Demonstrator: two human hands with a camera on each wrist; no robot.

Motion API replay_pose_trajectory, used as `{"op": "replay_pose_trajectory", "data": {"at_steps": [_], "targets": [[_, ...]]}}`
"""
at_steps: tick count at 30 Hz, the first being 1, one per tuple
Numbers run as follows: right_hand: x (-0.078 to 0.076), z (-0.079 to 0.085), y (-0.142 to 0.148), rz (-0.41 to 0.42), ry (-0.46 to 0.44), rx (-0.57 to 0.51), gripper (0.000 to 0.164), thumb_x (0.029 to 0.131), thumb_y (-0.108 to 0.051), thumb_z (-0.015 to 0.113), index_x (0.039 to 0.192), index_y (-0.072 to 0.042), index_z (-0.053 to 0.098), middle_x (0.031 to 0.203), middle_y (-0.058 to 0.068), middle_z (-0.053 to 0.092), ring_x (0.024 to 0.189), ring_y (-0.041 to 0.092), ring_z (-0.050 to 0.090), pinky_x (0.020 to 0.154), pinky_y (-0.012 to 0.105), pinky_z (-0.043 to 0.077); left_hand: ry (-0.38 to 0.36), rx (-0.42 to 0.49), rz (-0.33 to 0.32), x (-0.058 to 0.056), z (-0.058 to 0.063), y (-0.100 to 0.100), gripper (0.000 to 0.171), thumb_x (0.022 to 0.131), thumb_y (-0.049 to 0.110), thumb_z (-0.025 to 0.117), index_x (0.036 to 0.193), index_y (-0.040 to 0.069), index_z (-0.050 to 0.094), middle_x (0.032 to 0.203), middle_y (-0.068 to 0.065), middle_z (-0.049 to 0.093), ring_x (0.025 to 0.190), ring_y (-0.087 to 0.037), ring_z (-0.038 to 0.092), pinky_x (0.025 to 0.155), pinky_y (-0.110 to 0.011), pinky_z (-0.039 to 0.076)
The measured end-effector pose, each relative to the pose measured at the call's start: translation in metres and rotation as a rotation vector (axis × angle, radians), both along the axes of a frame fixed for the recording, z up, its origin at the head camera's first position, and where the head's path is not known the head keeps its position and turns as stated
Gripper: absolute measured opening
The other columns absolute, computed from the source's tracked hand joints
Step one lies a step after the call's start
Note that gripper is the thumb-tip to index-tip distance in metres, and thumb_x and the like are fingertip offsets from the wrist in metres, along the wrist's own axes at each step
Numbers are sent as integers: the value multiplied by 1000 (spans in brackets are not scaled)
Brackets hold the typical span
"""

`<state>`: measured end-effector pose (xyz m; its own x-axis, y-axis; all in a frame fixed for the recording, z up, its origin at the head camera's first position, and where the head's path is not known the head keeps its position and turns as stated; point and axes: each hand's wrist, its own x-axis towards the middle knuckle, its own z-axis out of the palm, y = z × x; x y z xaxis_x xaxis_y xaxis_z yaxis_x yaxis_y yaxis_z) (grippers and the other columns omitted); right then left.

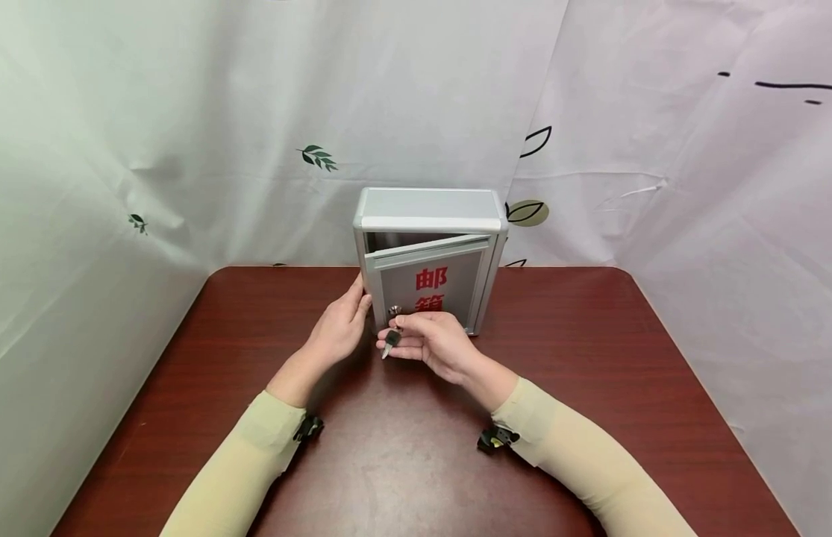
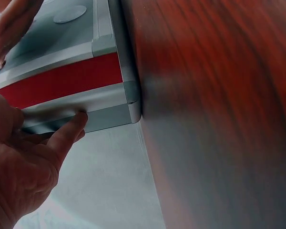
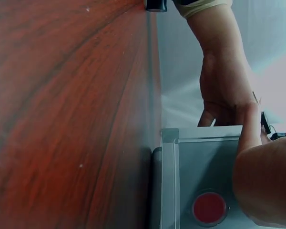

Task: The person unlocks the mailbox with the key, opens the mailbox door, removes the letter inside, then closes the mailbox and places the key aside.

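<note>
A grey metal mailbox (image 1: 430,203) with red characters stands on the table. Its front door (image 1: 465,287) is ajar, swung outward on the left side. My right hand (image 1: 436,343) pinches a key at the round lock (image 1: 395,310) on the door, between thumb and fingertips. A second key (image 1: 391,341) with a black head dangles in front of those fingers. My left hand (image 1: 338,324) rests against the box's left side, and in the left wrist view its fingers (image 2: 69,133) lie extended along that wall. The right wrist view shows a red disc (image 3: 209,208) low on the door.
The mailbox stands near the far edge of the brown wooden table (image 1: 382,462). Behind it and to both sides hangs pale cloth (image 1: 416,89) with leaf prints. A small dark wrist camera (image 1: 498,437) sits on the right sleeve, another on the left.
</note>
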<state>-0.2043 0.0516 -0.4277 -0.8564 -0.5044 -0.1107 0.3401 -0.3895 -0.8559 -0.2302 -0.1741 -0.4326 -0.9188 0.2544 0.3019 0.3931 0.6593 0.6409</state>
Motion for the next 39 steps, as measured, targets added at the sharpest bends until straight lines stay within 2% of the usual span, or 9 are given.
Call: {"op": "replay_pose_trajectory", "data": {"at_steps": [11,21,28,35,39], "targets": [[12,1,14,68,14,33,18,110,-5,61,113,10,69,109,24,81,98,31,83,92,45,66,-2,7,1,0,0,0,62,121,22,48,178,12,27,164,-22,54,146,-42,59,119,-61,46],[20,1,26,123,19,39,18,110,-4,60,114,10,71,106,20,81,98,31,83,92,44,66,-6,16,13,1,0,0,61,121,25,49,178,17,29,164,-21,55,146,-41,59,120,-61,45],[23,2,33,147,16,41,20,109,-5,61,116,10,72,104,18,81,98,30,83,93,45,66,13,11,-2,1,-1,0,61,121,24,49,178,15,29,163,-21,55,145,-42,60,119,-61,46],[25,1,43,187,44,68,26,109,-4,61,122,18,65,109,21,81,101,28,83,92,43,66,6,21,-3,1,0,0,62,121,24,49,178,15,28,165,-20,53,147,-41,58,120,-61,45],[26,1,48,210,41,72,27,109,-4,61,123,19,64,108,22,81,101,29,83,91,44,66,7,17,-6,1,0,-1,62,121,25,48,178,13,28,169,-19,49,149,-40,56,122,-60,44]]}}
